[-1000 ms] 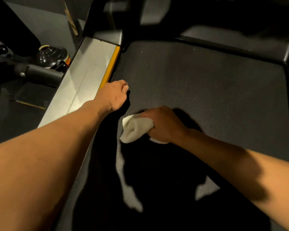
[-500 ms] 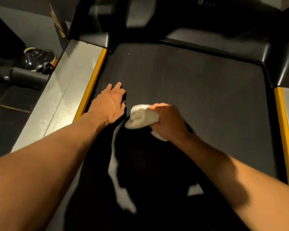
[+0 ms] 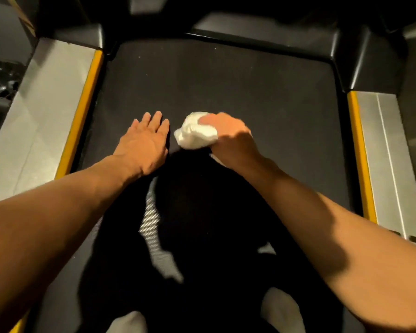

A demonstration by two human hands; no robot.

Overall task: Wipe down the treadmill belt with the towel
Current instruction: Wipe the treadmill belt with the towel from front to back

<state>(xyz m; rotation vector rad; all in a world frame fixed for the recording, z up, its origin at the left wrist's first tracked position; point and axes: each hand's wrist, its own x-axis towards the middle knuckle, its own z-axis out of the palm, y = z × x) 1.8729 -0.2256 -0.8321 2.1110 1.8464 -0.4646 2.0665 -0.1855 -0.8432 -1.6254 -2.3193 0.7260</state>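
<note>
Dim, warm light is coming from behind the person, throwing a heavy black shadow across the near belt. The white towel is glaring, nearly blown out. Wide-angle distortion is bowing the side rails; far corners are sinking into darkness.

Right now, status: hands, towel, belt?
Left hand flat on belt, fingers straight. Right hand grips bunched white towel, down on belt. Left hand close beside towel, on its left.
</note>
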